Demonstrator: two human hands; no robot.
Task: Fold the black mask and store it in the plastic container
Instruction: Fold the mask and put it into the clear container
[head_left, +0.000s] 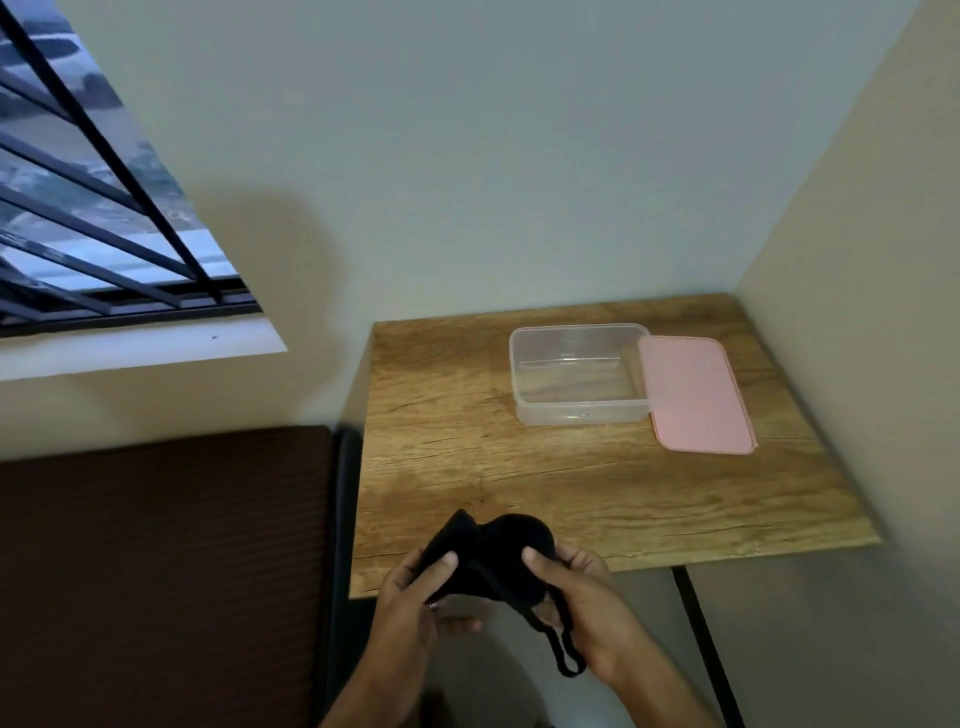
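I hold the black mask (493, 556) in both hands above the near edge of the wooden table (597, 493). My left hand (415, 597) pinches its left half with the thumb on top. My right hand (587, 603) pinches the right half, and an ear loop (563, 654) dangles below the palm. The two halves bulge apart along a middle seam. The clear plastic container (579, 410) stands without its lid at the far side of the table, with nothing inside. Its pink lid (693, 395) lies flat on the table, touching the container's right side.
The table fits into a corner, with walls behind it and to the right. A dark brown cushioned surface (156, 561) lies to the left of the table. A barred window (104, 208) is at the upper left. A black table leg (706, 649) descends at the right.
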